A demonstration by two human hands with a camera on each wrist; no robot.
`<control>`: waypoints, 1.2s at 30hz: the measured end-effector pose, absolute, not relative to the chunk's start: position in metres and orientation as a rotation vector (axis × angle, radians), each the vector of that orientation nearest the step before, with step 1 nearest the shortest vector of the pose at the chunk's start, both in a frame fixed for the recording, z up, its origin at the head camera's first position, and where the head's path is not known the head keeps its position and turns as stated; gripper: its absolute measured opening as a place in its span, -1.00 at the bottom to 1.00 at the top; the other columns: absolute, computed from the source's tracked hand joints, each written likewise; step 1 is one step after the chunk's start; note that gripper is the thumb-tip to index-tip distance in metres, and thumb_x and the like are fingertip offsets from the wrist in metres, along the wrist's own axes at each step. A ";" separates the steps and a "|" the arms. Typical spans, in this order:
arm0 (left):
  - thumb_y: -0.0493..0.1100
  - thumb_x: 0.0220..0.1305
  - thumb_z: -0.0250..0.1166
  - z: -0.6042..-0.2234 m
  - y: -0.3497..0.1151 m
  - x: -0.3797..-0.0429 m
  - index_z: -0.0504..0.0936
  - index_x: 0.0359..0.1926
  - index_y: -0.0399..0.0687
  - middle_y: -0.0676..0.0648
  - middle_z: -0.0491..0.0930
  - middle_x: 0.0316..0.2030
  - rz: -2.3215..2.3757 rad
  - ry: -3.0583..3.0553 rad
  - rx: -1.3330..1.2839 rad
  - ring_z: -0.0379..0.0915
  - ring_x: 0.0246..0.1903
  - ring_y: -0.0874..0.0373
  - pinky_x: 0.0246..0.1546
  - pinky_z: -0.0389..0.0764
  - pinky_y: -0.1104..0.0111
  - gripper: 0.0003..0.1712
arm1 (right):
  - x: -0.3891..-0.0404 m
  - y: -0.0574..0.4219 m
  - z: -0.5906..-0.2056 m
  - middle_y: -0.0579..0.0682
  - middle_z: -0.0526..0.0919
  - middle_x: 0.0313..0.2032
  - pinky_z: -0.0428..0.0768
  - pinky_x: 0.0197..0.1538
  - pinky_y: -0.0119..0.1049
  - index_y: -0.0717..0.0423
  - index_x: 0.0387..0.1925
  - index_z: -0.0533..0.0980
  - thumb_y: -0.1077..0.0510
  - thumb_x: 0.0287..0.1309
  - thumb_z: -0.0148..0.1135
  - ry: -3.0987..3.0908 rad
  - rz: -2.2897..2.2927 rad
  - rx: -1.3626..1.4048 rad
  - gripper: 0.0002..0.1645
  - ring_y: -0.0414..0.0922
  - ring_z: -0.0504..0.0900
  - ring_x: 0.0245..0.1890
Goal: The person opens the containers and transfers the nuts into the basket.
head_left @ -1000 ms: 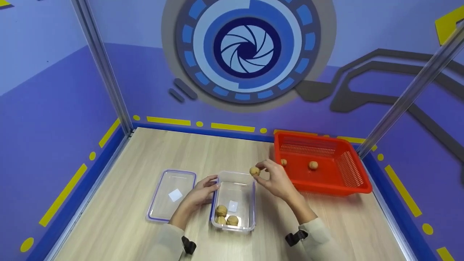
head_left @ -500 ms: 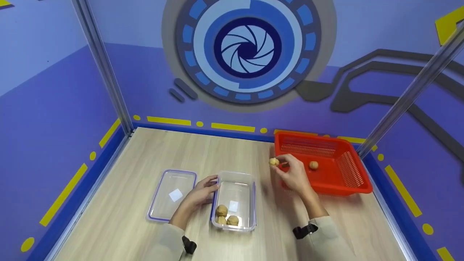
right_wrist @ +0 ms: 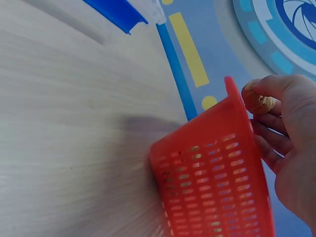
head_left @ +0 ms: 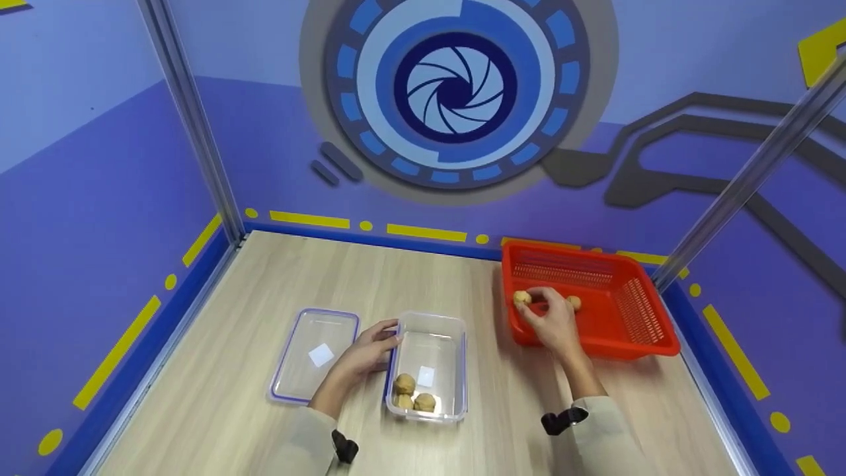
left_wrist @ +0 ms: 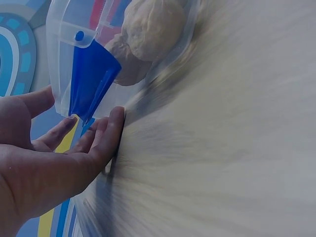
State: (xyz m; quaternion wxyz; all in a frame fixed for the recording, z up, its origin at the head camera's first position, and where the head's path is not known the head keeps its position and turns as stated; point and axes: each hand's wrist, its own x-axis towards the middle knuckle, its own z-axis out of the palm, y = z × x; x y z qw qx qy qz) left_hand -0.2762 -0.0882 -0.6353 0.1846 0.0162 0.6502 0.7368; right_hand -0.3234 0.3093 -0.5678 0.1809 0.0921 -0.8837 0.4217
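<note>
My right hand (head_left: 554, 322) pinches a walnut (head_left: 522, 298) between thumb and fingertips, over the left part of the red basket (head_left: 634, 344). In the right wrist view the held walnut (right_wrist: 258, 98) shows beside the basket's rim. Another walnut (head_left: 574, 303) lies in the basket, just beyond my fingers. My left hand (head_left: 362, 352) touches the left side of the clear plastic container (head_left: 444, 344), its fingers relaxed by the blue latch flap (left_wrist: 91, 74) in the left wrist view. Three walnuts (head_left: 424, 402) sit in the container's near left corner.
A clear lid (head_left: 299, 357) with a blue seal and a white square label lies left of the container. The basket stands near the back wall (head_left: 264, 152) at the right. Metal posts (head_left: 192, 119) rise at the table's back corners.
My right hand has carried the walnut rightward, from beside the container's far right corner to over the red basket. My left hand and the container have stayed in place.
</note>
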 end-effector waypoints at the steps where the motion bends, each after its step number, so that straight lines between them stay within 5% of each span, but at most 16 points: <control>1: -0.19 0.59 0.21 -0.635 -0.088 -0.276 0.27 0.57 -0.23 -0.37 0.39 0.37 2.080 1.827 0.047 0.55 0.20 -0.30 0.00 0.75 0.07 -0.35 | -0.324 0.310 -0.569 0.17 0.73 -0.06 0.63 0.12 0.12 0.27 0.04 0.65 0.21 0.19 0.59 -2.503 1.185 0.252 -0.57 0.09 0.67 -0.01; 36: -0.17 0.58 0.22 -0.638 -0.090 -0.277 0.28 0.58 -0.18 -0.37 0.37 0.40 2.076 1.830 0.038 0.50 0.25 -0.30 0.06 0.72 0.02 -0.34 | -0.327 0.315 -0.580 0.22 0.74 -0.07 0.68 0.09 0.12 0.31 0.04 0.65 0.18 0.21 0.58 -2.539 1.125 0.163 -0.56 0.13 0.72 -0.04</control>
